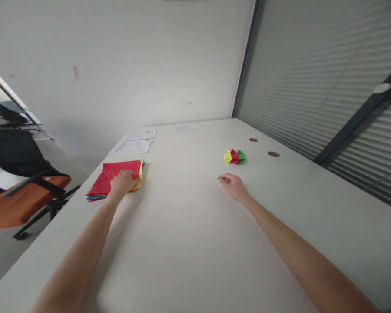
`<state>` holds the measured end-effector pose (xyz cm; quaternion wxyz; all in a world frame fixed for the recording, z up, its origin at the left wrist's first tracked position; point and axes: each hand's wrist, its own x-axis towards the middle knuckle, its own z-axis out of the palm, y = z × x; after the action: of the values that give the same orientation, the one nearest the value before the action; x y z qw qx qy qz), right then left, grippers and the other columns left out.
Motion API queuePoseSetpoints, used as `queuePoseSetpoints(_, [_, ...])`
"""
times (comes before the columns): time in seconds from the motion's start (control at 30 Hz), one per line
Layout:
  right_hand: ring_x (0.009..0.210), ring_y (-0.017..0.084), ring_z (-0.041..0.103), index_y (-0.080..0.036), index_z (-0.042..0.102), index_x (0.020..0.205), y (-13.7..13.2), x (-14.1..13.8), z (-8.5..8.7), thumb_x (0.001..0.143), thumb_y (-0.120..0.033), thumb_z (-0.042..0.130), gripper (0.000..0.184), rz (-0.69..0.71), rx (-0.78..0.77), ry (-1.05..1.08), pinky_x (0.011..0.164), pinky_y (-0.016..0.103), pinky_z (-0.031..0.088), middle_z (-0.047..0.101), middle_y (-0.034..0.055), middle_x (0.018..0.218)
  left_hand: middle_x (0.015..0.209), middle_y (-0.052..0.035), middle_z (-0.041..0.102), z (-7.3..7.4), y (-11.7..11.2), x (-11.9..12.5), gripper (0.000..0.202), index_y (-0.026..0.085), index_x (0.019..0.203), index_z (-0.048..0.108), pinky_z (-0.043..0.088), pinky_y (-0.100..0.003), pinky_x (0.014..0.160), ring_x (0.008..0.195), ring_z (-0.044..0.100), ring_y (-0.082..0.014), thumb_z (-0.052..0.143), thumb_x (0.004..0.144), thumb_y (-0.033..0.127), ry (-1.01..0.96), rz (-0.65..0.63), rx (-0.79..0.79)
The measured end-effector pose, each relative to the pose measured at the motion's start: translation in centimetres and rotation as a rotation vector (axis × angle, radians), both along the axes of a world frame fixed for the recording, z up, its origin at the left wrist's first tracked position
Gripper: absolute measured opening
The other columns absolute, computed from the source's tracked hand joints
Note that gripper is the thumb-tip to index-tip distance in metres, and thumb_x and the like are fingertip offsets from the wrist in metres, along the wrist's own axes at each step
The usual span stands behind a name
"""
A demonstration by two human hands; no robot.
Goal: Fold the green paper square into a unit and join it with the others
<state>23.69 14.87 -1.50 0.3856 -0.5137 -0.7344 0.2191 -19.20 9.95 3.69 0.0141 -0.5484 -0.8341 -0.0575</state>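
Observation:
My left hand (122, 182) rests on the near right corner of a stack of coloured paper sheets (109, 180), red on top, with its fingers curled onto the top sheet. My right hand (233, 184) lies on the white table (195, 243) further right, fingers loosely curled, holding nothing I can see. Just beyond my right hand sit three folded paper pieces (234, 156) in a row: yellow, red and green.
Printed white sheets (135, 141) and another sheet (184, 129) lie at the table's far end by the wall. Two round cable holes (273, 154) are near the blinds on the right. An orange and black chair (19, 191) stands left of the table.

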Motion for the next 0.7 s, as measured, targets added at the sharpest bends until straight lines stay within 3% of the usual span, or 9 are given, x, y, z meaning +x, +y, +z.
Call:
queuePoseSetpoints(0.23, [0.066, 0.016, 0.062, -0.015, 0.071, 0.083, -0.3, -0.3, -0.7, 0.081, -0.024, 0.053, 0.020, 0.054, 0.027, -0.035, 0.068, 0.029, 0.050, 0.071, 0.0082, 0.083, 0.107, -0.0160, 0.067, 1.1, -0.1, 0.0, 0.027, 0.018, 0.096, 0.069, 0.050, -0.043, 0.076, 0.101, 0.061, -0.0376, 0.053, 0.077, 0.030, -0.004, 0.051, -0.020])
queuePoseSetpoints(0.37, [0.068, 0.015, 0.062, -0.015, 0.071, 0.084, -0.4, -2.4, -0.3, 0.081, -0.019, 0.053, 0.019, 0.107, 0.018, -0.037, 0.070, 0.028, 0.050, 0.071, 0.0080, 0.084, 0.110, -0.0150, 0.067, 1.9, -0.2, -0.6, 0.032, 0.020, 0.104, 0.066, 0.049, -0.041, 0.077, 0.102, 0.061, -0.0365, 0.055, 0.075, 0.028, -0.009, 0.078, 0.034])
queuePoseSetpoints(0.53, [0.066, 0.011, 0.059, -0.015, 0.069, 0.104, -0.7, -10.6, 2.0, 0.081, -0.018, 0.058, 0.026, 0.389, -0.074, -0.022, 0.070, 0.025, 0.048, 0.069, 0.0050, 0.086, 0.107, -0.0132, 0.068, 2.3, -0.2, -1.7, 0.043, 0.021, 0.118, 0.058, 0.048, -0.039, 0.076, 0.100, 0.062, -0.0347, 0.054, 0.076, 0.029, 0.029, 0.062, 0.120])
queuePoseSetpoints(0.7, [0.077, 0.012, 0.061, -0.018, 0.064, 0.114, -1.1, -20.7, 4.7, 0.084, -0.025, 0.063, 0.031, 0.685, -0.191, 0.055, 0.074, 0.026, 0.049, 0.067, 0.0047, 0.102, 0.096, -0.0116, 0.070, 2.1, 0.0, -2.7, 0.033, 0.020, 0.104, 0.064, 0.048, -0.035, 0.075, 0.093, 0.064, -0.0310, 0.055, 0.075, 0.031, 0.021, 0.026, 0.143])
